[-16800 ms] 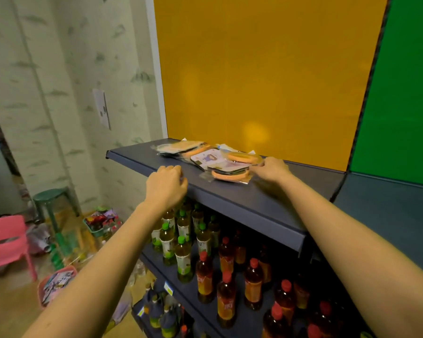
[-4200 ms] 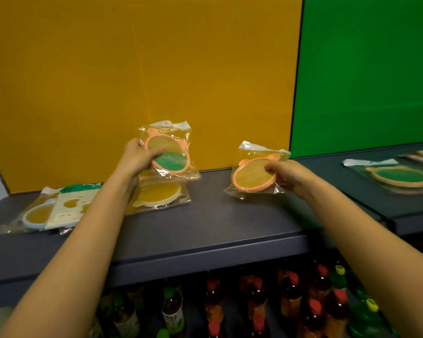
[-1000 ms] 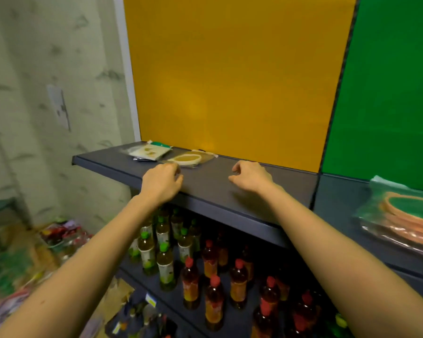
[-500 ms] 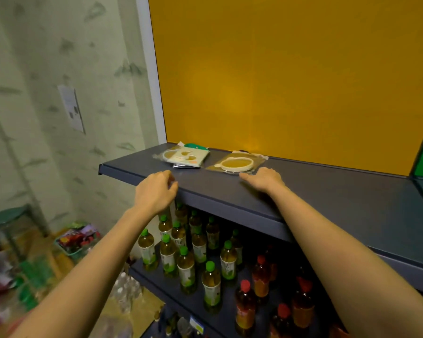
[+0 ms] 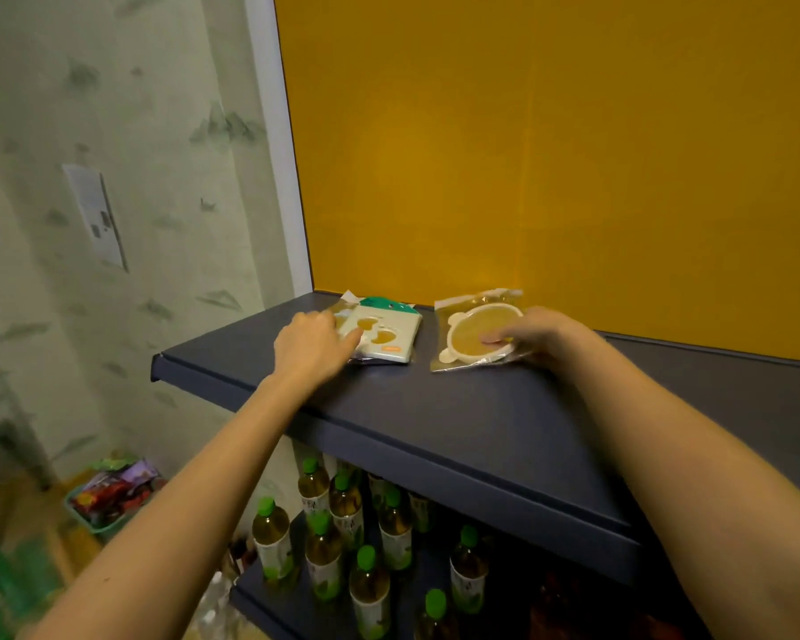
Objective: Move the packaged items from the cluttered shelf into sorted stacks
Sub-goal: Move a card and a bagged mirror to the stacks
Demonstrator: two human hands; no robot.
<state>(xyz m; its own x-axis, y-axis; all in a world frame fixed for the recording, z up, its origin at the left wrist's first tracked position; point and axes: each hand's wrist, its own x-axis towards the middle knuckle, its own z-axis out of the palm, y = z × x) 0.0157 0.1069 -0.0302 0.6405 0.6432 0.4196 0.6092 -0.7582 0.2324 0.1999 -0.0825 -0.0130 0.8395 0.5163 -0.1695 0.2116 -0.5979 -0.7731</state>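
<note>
Dark-grey shelf [image 5: 435, 418] carries two packets: left hand [image 5: 312, 346] lays its thumb on the carded packet [image 5: 389, 339], grip unclear; right hand [image 5: 539, 337] pinches the bagged cream-rimmed disc [image 5: 469, 339].

Yellow back panel [image 5: 550, 154], white vertical trim [image 5: 287, 177] at its left edge. Pale patterned wallpaper [image 5: 167, 108] with a paper notice [image 5: 95, 217] stuck on it. Green-capped bottles [image 5: 342, 515] of amber drink stand upright in rows on the lower shelf [image 5: 296, 607]. Green basket [image 5: 107, 494] of coloured packets on the floor. Green stool [image 5: 1, 436], partly in view.
</note>
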